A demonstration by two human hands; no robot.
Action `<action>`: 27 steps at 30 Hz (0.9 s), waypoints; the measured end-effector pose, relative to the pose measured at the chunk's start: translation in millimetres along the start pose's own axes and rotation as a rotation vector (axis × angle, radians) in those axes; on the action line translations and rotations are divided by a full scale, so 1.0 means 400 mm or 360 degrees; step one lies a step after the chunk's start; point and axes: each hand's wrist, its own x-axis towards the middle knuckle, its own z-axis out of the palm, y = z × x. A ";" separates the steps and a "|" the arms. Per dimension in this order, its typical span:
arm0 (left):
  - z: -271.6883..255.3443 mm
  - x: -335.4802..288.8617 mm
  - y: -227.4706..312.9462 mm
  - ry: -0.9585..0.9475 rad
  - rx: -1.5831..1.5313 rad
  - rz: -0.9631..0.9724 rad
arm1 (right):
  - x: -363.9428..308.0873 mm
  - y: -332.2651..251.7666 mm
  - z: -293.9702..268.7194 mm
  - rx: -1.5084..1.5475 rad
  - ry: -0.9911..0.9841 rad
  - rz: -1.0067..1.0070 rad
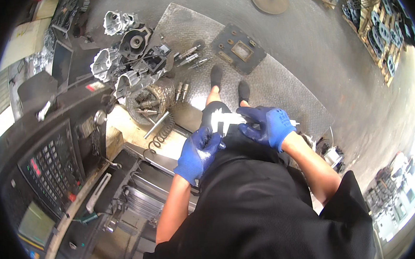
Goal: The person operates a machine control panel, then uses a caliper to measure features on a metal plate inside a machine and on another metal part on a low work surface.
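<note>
Both my hands wear blue gloves with darker, coated fingers. A bright silver caliper [227,121] lies across my lap area, its jaws toward my left hand. My right hand [268,125] is closed around its beam, and the thin end sticks out past the little-finger side. Close to the caliper's jaws, my left hand [198,154] is closed with thumb and fingers pinched together. A small shiny bit shows at its fingertips, too little to name. Glare washes out the caliper's detail.
At left stands a machine control panel [51,164] with buttons. Beyond it sit cast metal housings [136,42], a round bin [164,91] of metal parts and several shafts [190,54]. A dark plate [239,49] lies on the treadplate platform [286,88]. A pallet of parts [381,33] stands far right.
</note>
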 end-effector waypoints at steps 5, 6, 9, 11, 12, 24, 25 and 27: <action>-0.014 0.199 0.046 -0.0281 0.0313 0.0080 | 0.046 0.064 -0.037 0.0087 0.0227 0.0355; -0.018 0.255 0.067 -0.0350 0.0419 0.0168 | 0.058 0.077 -0.048 0.0073 0.0288 0.0438; -0.021 0.406 0.082 -0.0331 0.0810 0.0285 | 0.064 0.183 -0.021 0.0014 0.0372 0.0701; -0.037 0.502 0.114 -0.0383 0.0952 0.0228 | 0.088 0.255 0.002 0.0072 0.0435 0.0806; -0.040 0.550 0.117 -0.0393 0.1003 0.0223 | 0.091 0.290 0.011 0.0138 0.0454 0.0876; -0.094 1.152 -0.336 -0.0123 0.1073 -0.0021 | 0.524 0.966 0.300 0.0572 0.0598 0.1529; -0.077 1.218 -0.359 -0.0117 0.1119 -0.0040 | 0.577 1.014 0.296 0.0585 0.0525 0.1552; -0.039 1.350 -0.440 -0.0071 0.1201 0.0001 | 0.640 1.207 0.377 0.0432 0.0628 0.1389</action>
